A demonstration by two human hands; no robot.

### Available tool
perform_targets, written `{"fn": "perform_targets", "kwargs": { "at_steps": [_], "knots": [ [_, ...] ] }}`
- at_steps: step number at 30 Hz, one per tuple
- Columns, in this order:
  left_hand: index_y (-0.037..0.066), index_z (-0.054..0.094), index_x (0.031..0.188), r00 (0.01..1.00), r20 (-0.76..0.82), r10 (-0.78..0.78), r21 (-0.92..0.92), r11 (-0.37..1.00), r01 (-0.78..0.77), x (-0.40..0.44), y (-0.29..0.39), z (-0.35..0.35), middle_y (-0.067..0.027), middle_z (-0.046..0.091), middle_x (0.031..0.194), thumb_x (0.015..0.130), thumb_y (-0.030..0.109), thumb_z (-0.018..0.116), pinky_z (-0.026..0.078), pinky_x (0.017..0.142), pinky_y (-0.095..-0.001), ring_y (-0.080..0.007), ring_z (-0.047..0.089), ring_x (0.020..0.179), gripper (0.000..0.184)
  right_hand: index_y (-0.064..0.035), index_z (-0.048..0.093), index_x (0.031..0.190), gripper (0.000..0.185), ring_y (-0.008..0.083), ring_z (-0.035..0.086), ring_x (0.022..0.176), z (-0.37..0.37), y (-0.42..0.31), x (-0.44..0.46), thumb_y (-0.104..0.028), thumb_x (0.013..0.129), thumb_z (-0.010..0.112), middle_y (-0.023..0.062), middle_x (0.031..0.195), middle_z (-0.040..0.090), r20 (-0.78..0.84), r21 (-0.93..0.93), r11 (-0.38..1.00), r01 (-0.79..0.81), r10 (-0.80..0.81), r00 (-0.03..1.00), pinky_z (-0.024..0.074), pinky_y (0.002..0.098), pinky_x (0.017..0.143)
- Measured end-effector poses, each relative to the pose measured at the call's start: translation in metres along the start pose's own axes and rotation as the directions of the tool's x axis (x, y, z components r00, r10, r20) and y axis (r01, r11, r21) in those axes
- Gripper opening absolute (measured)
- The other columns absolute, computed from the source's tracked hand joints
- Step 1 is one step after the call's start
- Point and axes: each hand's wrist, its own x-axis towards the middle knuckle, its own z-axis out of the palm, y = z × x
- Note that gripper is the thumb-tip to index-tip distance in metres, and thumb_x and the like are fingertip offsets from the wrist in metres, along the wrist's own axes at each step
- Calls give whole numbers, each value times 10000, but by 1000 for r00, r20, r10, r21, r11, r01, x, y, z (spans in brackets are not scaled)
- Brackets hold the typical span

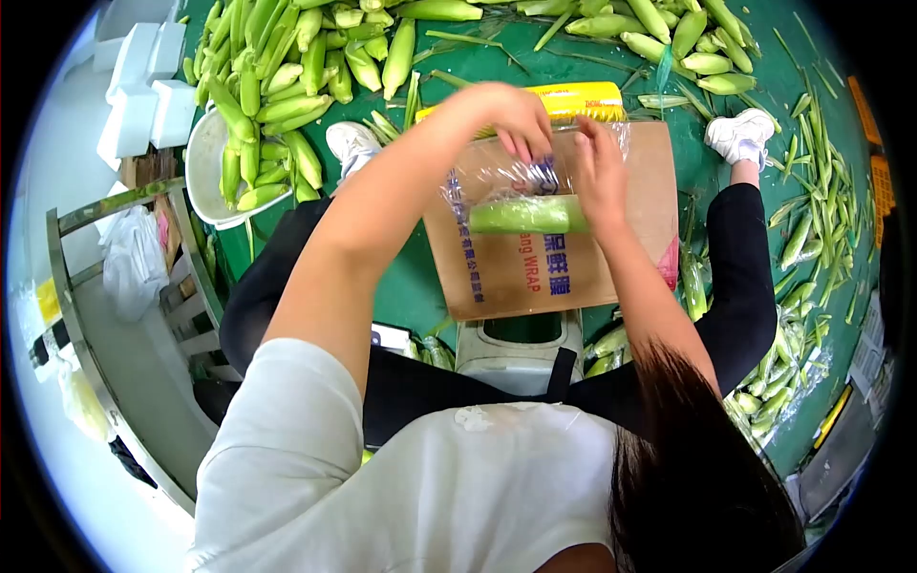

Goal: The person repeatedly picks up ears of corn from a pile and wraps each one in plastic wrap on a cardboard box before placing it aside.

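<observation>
A husked green ear of corn (530, 215) lies crosswise on clear plastic wrap (492, 177) over a printed cardboard box (497, 286). Above the corn, my left hand (511, 119) bends its fingers down at the film, seemingly gripping it; the fingertips are partly hidden. My right hand (602, 177) is beside the corn's right end, its fingers stretched upward and apart with film around them. Behind both hands is a yellow roll (578, 97) of wrap, partly covered by my left forearm.
Piles of corn (277, 57) lie at the back on the green floor (401, 277). A white basin (205, 177) of corn stands at left, near a grey chair-like frame (86, 286). Loose husk leaves (812, 181) and wrapped ears (774, 382) are at right. A small stool (521, 353) stands between my legs.
</observation>
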Motion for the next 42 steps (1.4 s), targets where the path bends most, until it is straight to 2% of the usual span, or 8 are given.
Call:
{"fn": "perform_targets", "kwargs": {
  "at_steps": [3,12,18,22,27,37,39,42],
  "knots": [
    [34,612,1317,832,-553,50,-11,998,-67,-16,-6,-36,-108,754,1055,981,165,573,587,720,-305,-164,717,792,363,-126,562,1381,592,303,526,1289,1,-10,-33,-316,854,756,113,1395,572,412,-243,919,311,-193,891,359,543,1100],
    [273,549,1459,620,-400,675,572,712,-406,56,-28,78,-37,456,1568,1039,411,491,218,1215,-549,-260,361,1476,446,-182,700,1236,630,309,656,1079,22,-27,-28,-299,640,869,130,1146,695,612,-477,654,587,-233,756,498,453,955],
    [371,513,1471,546,-170,820,944,295,-149,46,-19,112,4,326,1647,1001,445,502,171,1233,-593,-250,293,1512,476,-87,662,1329,822,316,589,1262,38,-32,-94,-636,730,786,180,1367,632,824,-314,937,153,349,-446,451,419,1061],
    [289,504,1484,529,-332,781,900,430,-71,43,-10,139,-76,389,1602,915,280,592,195,1225,-577,-272,324,1497,575,-52,470,1495,925,339,532,1321,-25,-55,-181,-558,784,778,230,1447,546,978,-70,994,-90,51,-202,413,418,1100],
    [-49,228,1570,595,-499,630,531,765,-365,35,-37,302,-259,202,1643,910,227,610,152,1238,-545,-419,203,1522,811,-21,600,1213,554,202,688,928,-155,-97,-199,-370,835,806,84,1048,698,611,252,834,-491,256,749,549,347,833],
    [112,504,1331,816,-458,352,-843,121,-524,-53,218,314,7,467,661,973,301,641,559,738,-433,-155,552,616,427,-55,596,1246,605,284,698,791,-213,-74,-258,-555,916,673,179,1050,706,727,629,256,-734,140,672,596,440,723],
    [117,575,1268,849,-445,286,-889,-29,-457,-18,254,304,30,380,614,1014,284,582,481,671,-365,-117,425,550,304,-83,609,1233,604,343,703,836,-262,-96,-246,-523,842,742,181,1028,704,138,-74,997,14,-3,990,575,453,786],
    [105,586,1313,852,-490,185,-868,-200,-455,63,267,262,43,320,624,1047,235,547,427,695,-336,-98,356,575,298,-89,610,1270,705,365,709,927,-316,-112,-240,-431,702,849,191,1022,722,-386,-520,593,-615,479,789,556,473,820]
  ]
}}
